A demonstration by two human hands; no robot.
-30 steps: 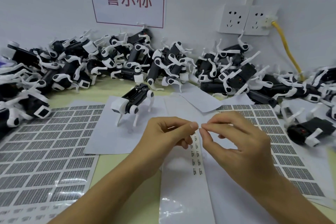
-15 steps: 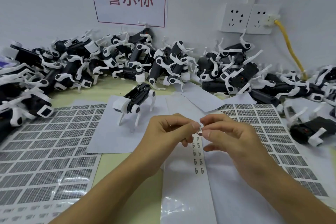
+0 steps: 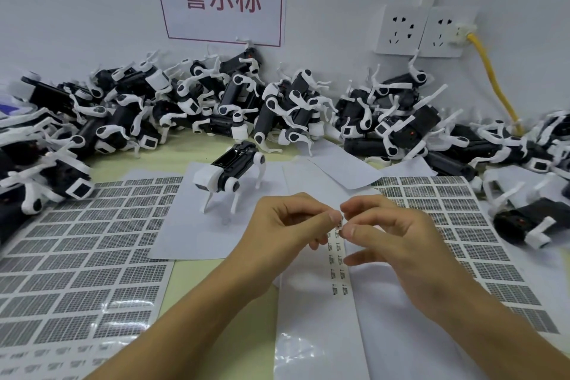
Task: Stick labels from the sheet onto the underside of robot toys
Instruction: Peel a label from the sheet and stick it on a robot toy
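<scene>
Meeting over the middle of the bench (image 3: 191, 274), the two hands work at the top end of a narrow label strip (image 3: 336, 268). The left hand (image 3: 287, 225) has its grip pressed thumb to forefinger on the strip's upper end, other fingers curled. The right hand (image 3: 398, 241) pinches a small label (image 3: 340, 224) at that same point, between thumb and forefinger; whether the label is free of the backing cannot be told. The strip lies on a white backing sheet (image 3: 311, 327) that runs toward the viewer. One robot toy (image 3: 229, 177) stands upright on a white paper just beyond the left hand, apart from it. A heap of robot toys (image 3: 277, 111) lies along the wall behind. Printed label sheets (image 3: 83, 256) lie flat on both sides of the hands.
</scene>
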